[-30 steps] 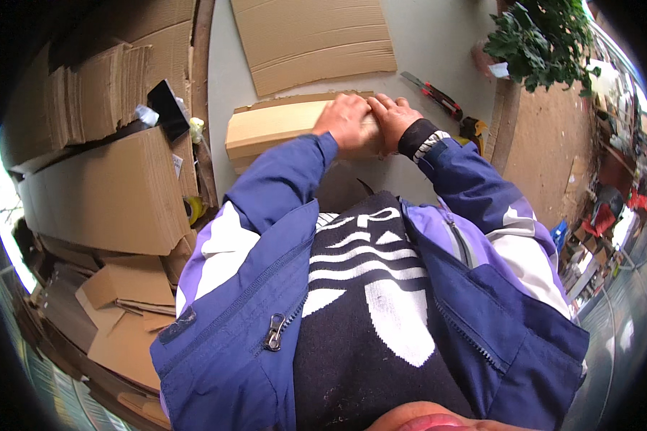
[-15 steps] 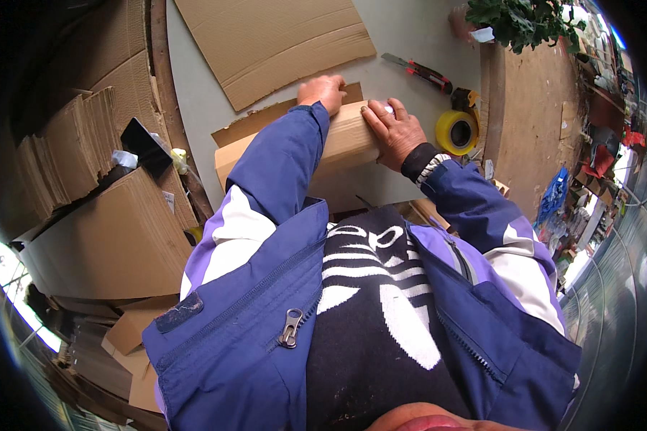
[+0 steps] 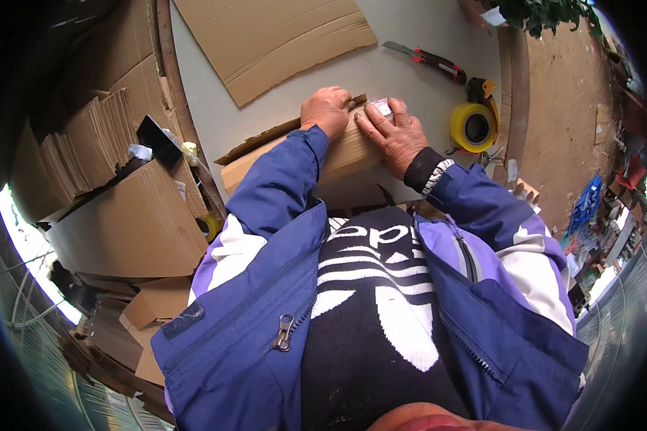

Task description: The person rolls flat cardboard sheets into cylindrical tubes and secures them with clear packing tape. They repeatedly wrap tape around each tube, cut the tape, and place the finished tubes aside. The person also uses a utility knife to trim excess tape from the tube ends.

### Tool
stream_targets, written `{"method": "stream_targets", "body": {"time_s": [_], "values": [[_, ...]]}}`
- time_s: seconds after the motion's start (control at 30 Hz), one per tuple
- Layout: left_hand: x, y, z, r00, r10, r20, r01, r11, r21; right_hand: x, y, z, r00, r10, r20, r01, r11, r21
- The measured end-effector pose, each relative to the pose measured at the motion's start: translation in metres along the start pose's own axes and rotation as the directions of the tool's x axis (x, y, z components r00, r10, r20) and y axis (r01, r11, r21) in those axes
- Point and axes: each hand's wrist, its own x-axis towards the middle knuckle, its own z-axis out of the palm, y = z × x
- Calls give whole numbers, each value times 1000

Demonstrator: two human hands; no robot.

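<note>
A long narrow cardboard box (image 3: pixel 346 154) lies across the grey table in front of me, its far flap (image 3: pixel 255 144) tilted up. My left hand (image 3: pixel 325 112) is closed on that flap near the box's right end, fingers curled and partly hidden. Close beside it, my right hand (image 3: pixel 401 142) grips the right end of the box, fingertips on its top edge. Something clear and shiny, like a bit of tape or film (image 3: pixel 383 109), shows at the right fingers; I cannot make out whether it is held. My left sleeve covers part of the box.
Beyond the box lies a flat cardboard sheet (image 3: pixel 280 43). Right of it are a red-and-black utility knife (image 3: pixel 438 63), blade out, and a yellow tape roll (image 3: pixel 474 126) with its dispenser. Stacked cardboard (image 3: pixel 126 223) and a dark phone-like slab (image 3: pixel 158 141) stand on the left.
My left hand has shifted right along the flap, toward my right hand. The flap stands more edge-on now. The clear shiny piece shows more beside my right fingers.
</note>
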Motion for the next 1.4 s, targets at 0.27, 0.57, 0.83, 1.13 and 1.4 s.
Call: {"method": "stream_targets", "body": {"time_s": [0.27,0.57,0.83,1.13,1.4], "values": [[-10,12,0,994,26,-106,-21,998,51,-10,0,13,992,-49,-120,47,999,-17],[-16,12,1,994,66,-89,-60,995,74,-8,-2,14,995,-4,-100,7,1000,29],[-41,25,-21,964,93,248,-131,981,142,-12,-6,21,993,20,-119,-21,1000,-4],[-73,60,-6,999,-4,49,-8,970,244,-35,11,31,946,43,-322,53,957,284],[-101,67,13,983,149,-105,-111,946,304,-112,184,32,437,896,81,-891,419,174]]}}
